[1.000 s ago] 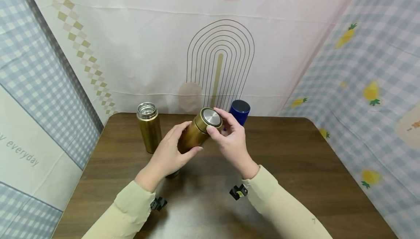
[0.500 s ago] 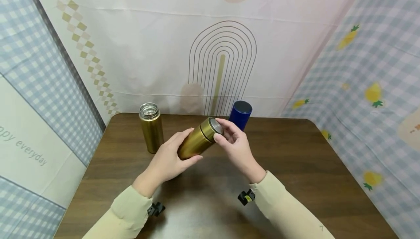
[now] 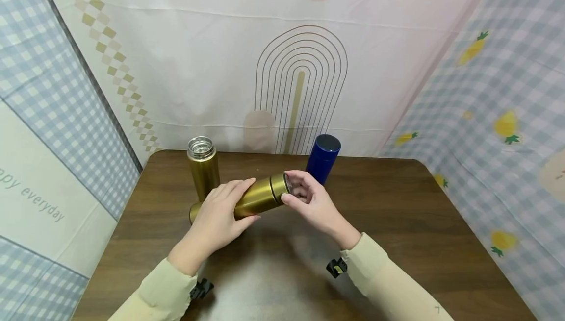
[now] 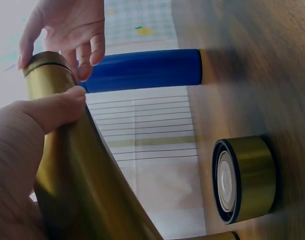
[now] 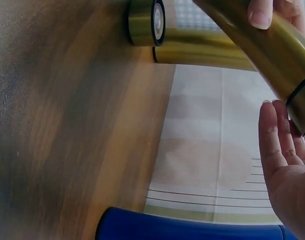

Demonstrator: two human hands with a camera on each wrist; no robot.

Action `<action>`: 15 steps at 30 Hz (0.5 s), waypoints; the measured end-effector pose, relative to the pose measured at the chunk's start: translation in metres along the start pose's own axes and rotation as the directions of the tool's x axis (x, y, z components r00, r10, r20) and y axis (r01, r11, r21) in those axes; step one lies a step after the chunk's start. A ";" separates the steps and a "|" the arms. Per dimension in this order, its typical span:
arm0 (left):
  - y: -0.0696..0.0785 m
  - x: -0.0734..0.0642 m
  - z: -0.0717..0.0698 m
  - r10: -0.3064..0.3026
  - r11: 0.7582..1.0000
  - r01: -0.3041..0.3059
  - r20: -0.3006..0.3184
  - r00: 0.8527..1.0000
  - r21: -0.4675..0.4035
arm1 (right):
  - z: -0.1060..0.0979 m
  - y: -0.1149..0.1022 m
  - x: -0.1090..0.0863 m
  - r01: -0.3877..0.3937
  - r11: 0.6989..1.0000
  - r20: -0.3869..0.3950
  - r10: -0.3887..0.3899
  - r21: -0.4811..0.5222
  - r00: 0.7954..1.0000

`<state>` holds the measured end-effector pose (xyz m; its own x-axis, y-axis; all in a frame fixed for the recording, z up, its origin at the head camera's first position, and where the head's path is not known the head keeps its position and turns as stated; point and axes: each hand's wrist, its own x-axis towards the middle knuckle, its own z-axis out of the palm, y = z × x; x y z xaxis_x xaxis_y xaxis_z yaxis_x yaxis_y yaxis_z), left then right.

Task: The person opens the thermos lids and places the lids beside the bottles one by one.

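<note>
A gold vacuum flask (image 3: 258, 197) is held tilted, almost lying on its side, above the table. My left hand (image 3: 214, 220) grips its body from above, with the thumb along the near side. At the flask's right end, past a black ring, my right hand (image 3: 313, 201) pinches the lid (image 3: 280, 186) between thumb and fingers. Another gold flask (image 3: 205, 169) stands uncapped at the back left, its steel mouth showing. In the left wrist view a loose gold lid (image 4: 247, 180) rests on the table, inner side up; my left hand hides it in the head view.
A blue flask (image 3: 323, 159) with a dark top stands at the back, just behind my right hand. The brown wooden table (image 3: 397, 242) ends at a patterned cloth backdrop (image 3: 198, 66). Checked cloths (image 3: 476, 164) hang on both sides.
The held flask has tipped from steeply slanted to nearly level, its lid end lowering and turning right, so the silver end disc no longer faces the head camera. Both hands moved with it.
</note>
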<state>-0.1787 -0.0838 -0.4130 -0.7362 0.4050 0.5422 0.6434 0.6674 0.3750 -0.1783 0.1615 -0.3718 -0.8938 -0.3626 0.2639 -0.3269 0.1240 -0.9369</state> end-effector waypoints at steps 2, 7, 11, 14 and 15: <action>0.001 -0.001 0.000 0.019 0.999 -0.019 -0.015 1.000 0.033 | 0.002 -0.002 -0.001 -0.012 1.000 0.005 0.012 -0.003 1.000; 0.001 -0.003 0.001 0.083 0.990 -0.078 -0.037 0.996 0.113 | 0.005 -0.002 -0.002 -0.054 0.998 0.020 0.055 -0.042 0.998; -0.001 -0.004 0.002 0.123 0.980 -0.115 -0.039 0.992 0.164 | 0.005 0.005 -0.002 -0.104 0.992 0.033 0.107 -0.077 0.994; -0.002 -0.004 0.001 0.146 0.973 -0.136 -0.037 0.989 0.188 | 0.005 0.019 0.000 -0.136 0.986 0.044 0.140 -0.095 0.989; -0.001 -0.004 0.001 0.150 0.971 -0.140 -0.036 0.988 0.192 | 0.004 0.024 0.000 -0.145 0.985 0.046 0.150 -0.097 0.988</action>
<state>-0.1771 -0.0856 -0.4164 -0.6236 0.4778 0.6188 0.6877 0.7116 0.1436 -0.1849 0.1602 -0.3954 -0.9176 -0.3823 0.1090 -0.2216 0.2642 -0.9387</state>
